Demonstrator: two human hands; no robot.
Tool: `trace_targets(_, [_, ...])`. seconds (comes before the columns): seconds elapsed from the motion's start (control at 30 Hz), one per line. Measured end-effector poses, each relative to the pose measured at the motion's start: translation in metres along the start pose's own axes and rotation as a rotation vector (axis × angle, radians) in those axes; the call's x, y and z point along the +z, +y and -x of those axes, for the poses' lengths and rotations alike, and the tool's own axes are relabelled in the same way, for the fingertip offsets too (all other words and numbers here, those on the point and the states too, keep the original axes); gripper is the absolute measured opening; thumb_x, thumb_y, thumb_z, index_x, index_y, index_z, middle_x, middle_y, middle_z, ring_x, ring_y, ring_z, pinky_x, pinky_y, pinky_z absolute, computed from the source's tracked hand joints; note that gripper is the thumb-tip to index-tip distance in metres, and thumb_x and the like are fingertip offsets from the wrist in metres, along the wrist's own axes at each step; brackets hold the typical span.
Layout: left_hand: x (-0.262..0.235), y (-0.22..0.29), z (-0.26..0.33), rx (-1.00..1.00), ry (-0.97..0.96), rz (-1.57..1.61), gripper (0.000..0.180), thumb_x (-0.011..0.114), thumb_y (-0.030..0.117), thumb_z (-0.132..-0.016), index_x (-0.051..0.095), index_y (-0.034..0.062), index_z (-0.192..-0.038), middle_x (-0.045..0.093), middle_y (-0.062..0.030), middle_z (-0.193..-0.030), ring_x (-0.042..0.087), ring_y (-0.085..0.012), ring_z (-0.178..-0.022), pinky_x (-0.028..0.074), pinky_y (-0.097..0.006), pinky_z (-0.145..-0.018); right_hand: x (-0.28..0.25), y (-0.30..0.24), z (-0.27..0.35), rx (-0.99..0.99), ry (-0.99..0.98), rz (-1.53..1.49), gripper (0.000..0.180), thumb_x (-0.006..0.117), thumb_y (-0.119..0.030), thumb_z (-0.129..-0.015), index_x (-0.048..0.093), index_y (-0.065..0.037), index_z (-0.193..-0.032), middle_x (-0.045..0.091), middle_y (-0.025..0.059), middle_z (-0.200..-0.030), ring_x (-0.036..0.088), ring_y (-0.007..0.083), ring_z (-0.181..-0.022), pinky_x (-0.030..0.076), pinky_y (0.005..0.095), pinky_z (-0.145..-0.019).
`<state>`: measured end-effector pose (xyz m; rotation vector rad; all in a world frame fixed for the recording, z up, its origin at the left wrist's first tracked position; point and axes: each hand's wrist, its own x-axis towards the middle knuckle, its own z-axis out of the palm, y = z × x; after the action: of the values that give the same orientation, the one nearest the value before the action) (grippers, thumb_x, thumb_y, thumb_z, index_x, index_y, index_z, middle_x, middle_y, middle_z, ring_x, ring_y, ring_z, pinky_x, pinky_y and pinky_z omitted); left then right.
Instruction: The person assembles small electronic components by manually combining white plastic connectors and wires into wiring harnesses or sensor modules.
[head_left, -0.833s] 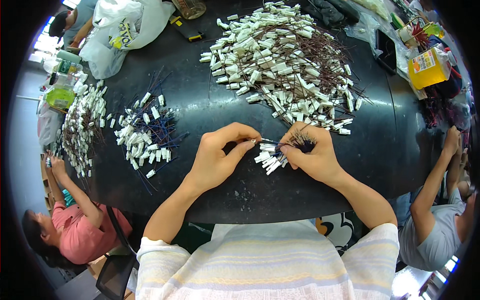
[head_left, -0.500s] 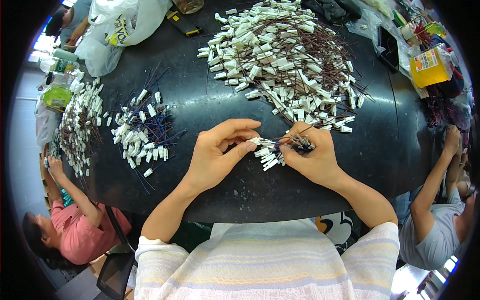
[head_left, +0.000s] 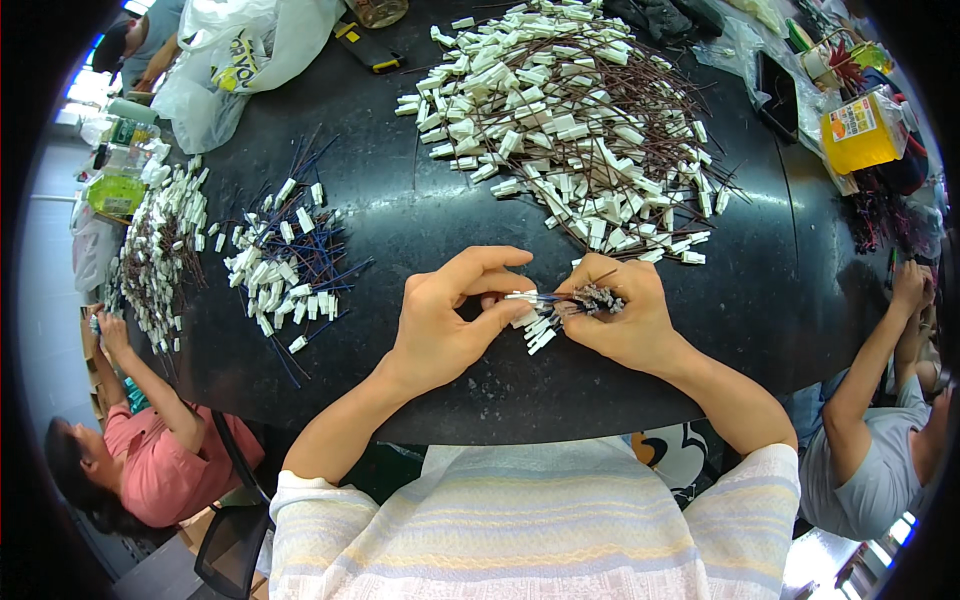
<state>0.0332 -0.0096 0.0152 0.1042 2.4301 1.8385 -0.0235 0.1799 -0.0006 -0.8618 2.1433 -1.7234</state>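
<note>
My left hand (head_left: 452, 320) pinches the white connector end of a thin wired part (head_left: 530, 297) between thumb and forefinger. My right hand (head_left: 622, 318) grips a small bundle of wired connectors (head_left: 560, 312), their white plugs fanning out toward my left hand and dark wire ends sticking up above my fingers. Both hands hover just over the near edge of the black table (head_left: 400, 220).
A big heap of white connectors with brown wires (head_left: 570, 120) lies beyond my hands. A smaller pile with blue wires (head_left: 290, 265) sits to the left, another pile (head_left: 160, 250) at the far left. Other people sit at the left (head_left: 150, 450) and right (head_left: 870, 440). Yellow box (head_left: 860, 130), white bag (head_left: 250, 50).
My hands have lifted the bundle slightly and drawn closer together; my left fingers now pinch a single connector pulled out from the bundle.
</note>
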Motion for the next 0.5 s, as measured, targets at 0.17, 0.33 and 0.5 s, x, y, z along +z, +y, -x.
trace_targets(0.17, [0.009,-0.009,-0.002,0.107,0.093,0.011,0.030,0.067,-0.001,-0.072,0.057,0.0003,-0.101,0.067,-0.0076,-0.081,0.055,-0.0057,-0.061,0.046,-0.019,-0.057,0.000,0.004,0.002,-0.042,-0.023,-0.039,0.010,0.065,0.000,-0.064,0.058,0.000,-0.072,0.055,0.0052,-0.058,0.050,0.0060,-0.047,0.038,0.0216,-0.044])
trace_targets(0.33, [0.008,-0.009,-0.006,0.076,0.100,0.065,0.027,0.065,0.000,-0.075,0.057,-0.0008,-0.101,0.066,-0.0082,-0.086,0.056,-0.0068,-0.068,0.046,-0.020,-0.061,-0.005,-0.002,-0.003,0.020,0.008,-0.118,0.009,0.065,0.000,-0.067,0.058,0.001,-0.074,0.057,0.0032,-0.061,0.053,0.0066,-0.050,0.039,0.0207,-0.045])
trace_targets(0.5, [-0.003,-0.004,-0.016,0.238,0.100,-0.194,0.027,0.066,0.002,-0.072,0.057,-0.0013,-0.097,0.059,-0.0098,-0.100,0.054,-0.0183,-0.086,0.043,-0.030,-0.078,-0.035,-0.005,-0.013,0.272,0.258,-0.675,0.011,0.063,-0.003,-0.071,0.056,0.001,-0.078,0.054,0.0040,-0.061,0.045,0.0083,-0.043,0.029,0.0196,-0.038])
